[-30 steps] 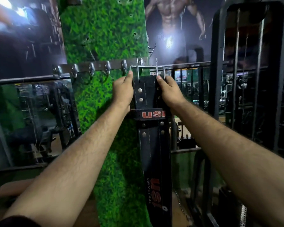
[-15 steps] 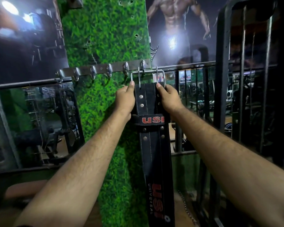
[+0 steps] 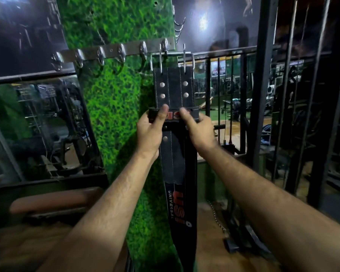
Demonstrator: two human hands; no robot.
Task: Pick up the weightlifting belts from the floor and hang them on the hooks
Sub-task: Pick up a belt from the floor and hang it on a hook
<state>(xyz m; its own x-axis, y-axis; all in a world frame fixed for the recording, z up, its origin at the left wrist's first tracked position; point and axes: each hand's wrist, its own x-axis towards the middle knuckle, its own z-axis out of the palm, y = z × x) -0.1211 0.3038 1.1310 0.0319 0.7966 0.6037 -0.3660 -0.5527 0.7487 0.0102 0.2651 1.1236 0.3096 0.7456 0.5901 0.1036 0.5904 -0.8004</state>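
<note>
A black leather weightlifting belt (image 3: 174, 89) with red USI lettering hangs straight down the green grass-covered pillar. Its steel buckle (image 3: 172, 55) is at the rightmost hook of the metal hook rail (image 3: 114, 52). My left hand (image 3: 151, 132) grips the left end of the belt's keeper loop, thumb on its front. My right hand (image 3: 198, 128) pinches the right end of the same loop. The belt's lower end runs out of view at the bottom.
The other hooks on the rail are bare, and a few more hooks (image 3: 179, 26) stick out of the pillar's right edge. A black railing (image 3: 234, 54) and a machine frame (image 3: 261, 85) stand to the right. A brown padded bench (image 3: 55, 199) sits low left.
Both hands have slid down from the belt's top edge by the buckle to the keeper loop. The belt now hangs from the buckle.
</note>
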